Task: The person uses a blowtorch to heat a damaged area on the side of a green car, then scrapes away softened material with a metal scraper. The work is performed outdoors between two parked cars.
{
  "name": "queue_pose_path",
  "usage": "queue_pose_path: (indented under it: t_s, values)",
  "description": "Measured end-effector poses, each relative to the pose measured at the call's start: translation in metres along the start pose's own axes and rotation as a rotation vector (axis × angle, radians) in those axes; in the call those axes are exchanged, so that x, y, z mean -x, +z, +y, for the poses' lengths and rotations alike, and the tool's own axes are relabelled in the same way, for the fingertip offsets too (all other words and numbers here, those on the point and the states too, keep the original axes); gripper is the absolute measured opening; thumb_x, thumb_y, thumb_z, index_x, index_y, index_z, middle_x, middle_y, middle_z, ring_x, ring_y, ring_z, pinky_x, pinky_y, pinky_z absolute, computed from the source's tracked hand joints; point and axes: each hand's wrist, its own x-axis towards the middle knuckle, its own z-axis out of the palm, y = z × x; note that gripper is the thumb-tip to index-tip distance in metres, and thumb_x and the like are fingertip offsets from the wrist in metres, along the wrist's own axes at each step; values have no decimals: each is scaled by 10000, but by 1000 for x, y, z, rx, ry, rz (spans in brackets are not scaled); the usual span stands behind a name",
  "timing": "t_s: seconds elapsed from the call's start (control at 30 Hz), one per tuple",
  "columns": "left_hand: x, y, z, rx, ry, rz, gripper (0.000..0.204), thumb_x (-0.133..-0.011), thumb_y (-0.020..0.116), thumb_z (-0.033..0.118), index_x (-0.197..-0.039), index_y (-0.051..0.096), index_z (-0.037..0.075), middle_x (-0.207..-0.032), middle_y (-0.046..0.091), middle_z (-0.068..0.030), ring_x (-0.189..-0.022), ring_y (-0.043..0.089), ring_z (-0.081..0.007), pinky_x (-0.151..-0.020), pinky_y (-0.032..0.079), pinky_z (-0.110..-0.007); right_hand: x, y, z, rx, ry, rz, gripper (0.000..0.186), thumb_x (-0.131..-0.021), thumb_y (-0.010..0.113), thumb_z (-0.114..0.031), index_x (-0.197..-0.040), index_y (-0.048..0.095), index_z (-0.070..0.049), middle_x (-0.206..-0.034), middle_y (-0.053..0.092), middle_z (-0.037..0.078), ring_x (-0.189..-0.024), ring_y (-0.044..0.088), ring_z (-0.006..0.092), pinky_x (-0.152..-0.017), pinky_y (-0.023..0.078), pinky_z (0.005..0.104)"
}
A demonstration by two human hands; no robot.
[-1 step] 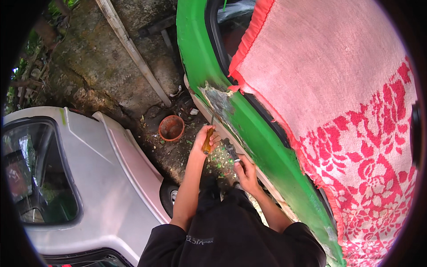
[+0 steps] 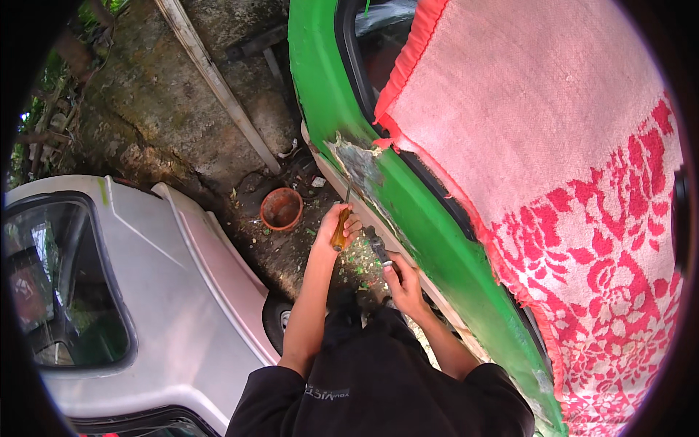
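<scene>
My left hand (image 2: 341,224) is closed round the amber handle of a screwdriver (image 2: 339,237). The screwdriver's thin shank points up toward the damaged patch (image 2: 357,164) on a green car body (image 2: 415,211), where the paint is broken and bare grey shows. I cannot make out whether the tip touches the metal. Lower and to the right, my right hand (image 2: 405,285) grips a dark metal tool (image 2: 377,245) with a pale band near my fingers. Its dark end points up and left, close beside my left hand; its exact kind is unclear.
A pink and red floral blanket (image 2: 524,124) covers the green car's windows and roof. Behind my left arm stands a silver car (image 2: 160,291). On the littered ground sit a terracotta pot (image 2: 281,209) and a long wooden plank (image 2: 218,84).
</scene>
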Motion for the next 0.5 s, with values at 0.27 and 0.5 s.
queue_pose_path:
  t_s: [0.27, 0.5]
  values:
    - [-15, -17, 33, 4, -113, -54, 178, -977, 458, 228, -917, 518, 72, -534, 351, -5, -410, 335, -126, -368, 253, -262, -7, 23, -36, 163, -255, -40, 290, -963, 575, -127, -1235, 589, -28, -909, 680, 217, -729, 692, 333, -678, 536, 365]
    - [-20, -8, 40, 73, -201, -32, 183, -966, 438, 211, -862, 481, 66, -542, 348, -13, -421, 344, -138, -372, 268, -273, -10, 50, -36, 323, -358, -3, 250, -918, 597, -65, -1166, 594, -33, -781, 655, 156, -561, 615, 314, -535, 486, 363]
